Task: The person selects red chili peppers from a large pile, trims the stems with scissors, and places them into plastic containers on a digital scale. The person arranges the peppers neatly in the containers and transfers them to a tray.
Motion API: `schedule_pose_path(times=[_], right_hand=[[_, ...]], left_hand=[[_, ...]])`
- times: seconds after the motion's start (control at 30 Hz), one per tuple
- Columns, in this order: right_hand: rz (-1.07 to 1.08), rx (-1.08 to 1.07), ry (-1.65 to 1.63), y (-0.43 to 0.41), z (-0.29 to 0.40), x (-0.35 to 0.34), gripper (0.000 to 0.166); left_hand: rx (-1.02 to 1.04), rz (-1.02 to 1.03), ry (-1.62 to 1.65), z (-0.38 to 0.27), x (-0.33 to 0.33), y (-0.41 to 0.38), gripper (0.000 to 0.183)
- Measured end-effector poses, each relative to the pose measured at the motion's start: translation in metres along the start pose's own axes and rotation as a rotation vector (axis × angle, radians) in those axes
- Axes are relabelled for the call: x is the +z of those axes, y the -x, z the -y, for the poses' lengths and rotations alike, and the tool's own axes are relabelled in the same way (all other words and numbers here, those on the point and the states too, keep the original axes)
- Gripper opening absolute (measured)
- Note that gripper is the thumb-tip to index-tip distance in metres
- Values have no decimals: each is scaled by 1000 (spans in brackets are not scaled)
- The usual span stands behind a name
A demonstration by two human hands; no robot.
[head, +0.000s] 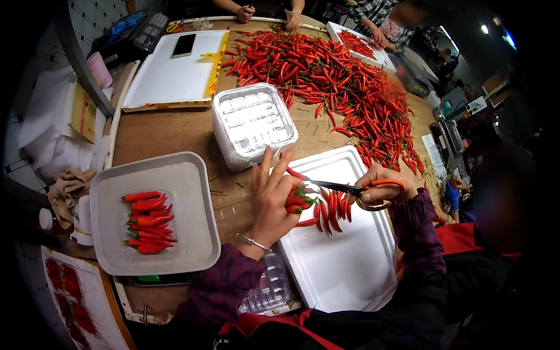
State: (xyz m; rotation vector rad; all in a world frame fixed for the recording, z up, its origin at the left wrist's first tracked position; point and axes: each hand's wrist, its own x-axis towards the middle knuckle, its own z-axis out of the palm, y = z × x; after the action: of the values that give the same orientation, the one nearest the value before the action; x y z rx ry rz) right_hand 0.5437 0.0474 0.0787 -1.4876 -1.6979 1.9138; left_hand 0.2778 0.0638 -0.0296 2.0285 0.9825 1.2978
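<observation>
My left hand (273,203) holds a bunch of red chili peppers (297,200) with green stem ends, over a white foam tray (341,262). In my right hand (385,188) is a pair of scissors (341,187) with orange-rimmed handles; its blades reach the stem end of one chili beside my left fingers. More red chilies (332,208) lie in a row on the foam tray below the scissors. At the left, a grey plastic tray (197,245) on a scale bears a clear container with chilies (150,223) laid side by side.
A stack of clear plastic containers (258,122) stands ahead of my hands. A large heap of red chilies (332,78) covers the far table. A foam lid (162,74) bears a phone (183,45). Another clear container (269,284) lies near my body. Other people are at the far edge and right.
</observation>
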Motion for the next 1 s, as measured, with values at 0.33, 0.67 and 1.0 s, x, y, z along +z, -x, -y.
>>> schedule_pose_path(times=[0.33,0.67,1.0], right_hand=[[-393,-102,-364,-27,-32,9,31],[-936,389,941,-109,-58,-118,51],[-969,587,1095,-160,-53,-139,36]], left_hand=[[-193,-82,437,13,24,13,26],[-701,50,912,6,42,31,35],[-705,75,812,13,44,36,24]])
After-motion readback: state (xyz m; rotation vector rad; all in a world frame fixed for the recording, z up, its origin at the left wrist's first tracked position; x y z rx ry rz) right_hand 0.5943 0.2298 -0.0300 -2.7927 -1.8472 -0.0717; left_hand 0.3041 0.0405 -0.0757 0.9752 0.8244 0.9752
